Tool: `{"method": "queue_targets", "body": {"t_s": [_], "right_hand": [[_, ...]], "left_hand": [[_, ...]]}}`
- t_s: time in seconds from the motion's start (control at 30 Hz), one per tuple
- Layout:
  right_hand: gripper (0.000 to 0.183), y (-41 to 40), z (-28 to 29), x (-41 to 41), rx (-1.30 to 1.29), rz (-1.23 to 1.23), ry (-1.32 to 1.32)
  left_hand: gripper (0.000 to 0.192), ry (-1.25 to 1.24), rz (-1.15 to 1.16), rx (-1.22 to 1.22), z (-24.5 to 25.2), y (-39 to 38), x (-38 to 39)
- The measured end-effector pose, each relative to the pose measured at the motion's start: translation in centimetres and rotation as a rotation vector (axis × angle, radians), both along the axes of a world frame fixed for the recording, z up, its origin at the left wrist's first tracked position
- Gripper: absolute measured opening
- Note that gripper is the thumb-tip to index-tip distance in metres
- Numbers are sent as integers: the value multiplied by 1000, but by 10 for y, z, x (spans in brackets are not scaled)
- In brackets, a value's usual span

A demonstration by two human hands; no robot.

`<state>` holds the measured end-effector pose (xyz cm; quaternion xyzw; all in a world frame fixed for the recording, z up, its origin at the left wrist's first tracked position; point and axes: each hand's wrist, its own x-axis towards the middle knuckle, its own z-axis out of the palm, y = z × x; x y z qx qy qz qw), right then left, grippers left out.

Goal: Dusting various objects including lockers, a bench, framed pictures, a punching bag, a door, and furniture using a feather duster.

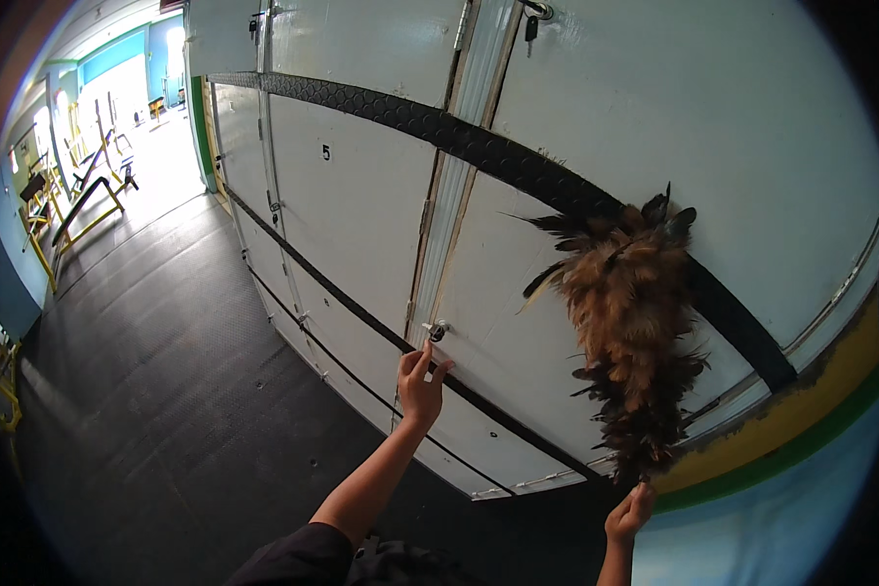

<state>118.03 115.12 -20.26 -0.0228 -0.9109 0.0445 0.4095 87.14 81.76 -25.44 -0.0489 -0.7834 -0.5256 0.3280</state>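
My right hand (631,513) grips the lower end of a brown and black feather duster (626,315), held upright in front of the white lockers. The duster's feathers overlap a black textured strip (388,110) and a locker door (513,256). My left hand (420,384) is raised at the door's left edge, its index finger pointing up just below a small metal latch with a lock (436,332). Whether the fingertip touches the lock cannot be told. The thumb is spread from the finger, and nothing shows in that hand.
Keys (531,31) hang from an upper door's lock. A dark rubber floor (168,395) runs along the lockers' left side. Benches with yellow frames (91,212) stand farther back at left. A blue wall (769,513) with green and yellow bands borders the lockers at right.
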Motion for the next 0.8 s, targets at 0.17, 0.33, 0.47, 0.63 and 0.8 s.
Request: {"method": "queue_targets", "body": {"t_s": [0.17, 0.33, 0.47, 0.63, 0.8], "right_hand": [[34, 1, 0, -2, -14, -1, 19], [33, 11, 6, 10, 122, 1, 128], [36, 8, 28, -13, -70, -127, 316], [46, -54, 82, -80, 125, 154, 238], [55, -94, 77, -74, 97, 279, -167]], "left_hand": [[53, -73, -6, 37, 5, 6, 0], [52, 6, -12, 56, 5, -4, -1], [51, 41, -41, 87, 14, -3, 12], [51, 109, -132, 152, 37, 0, 21], [53, 94, -116, 57, 43, -28, 29]]}}
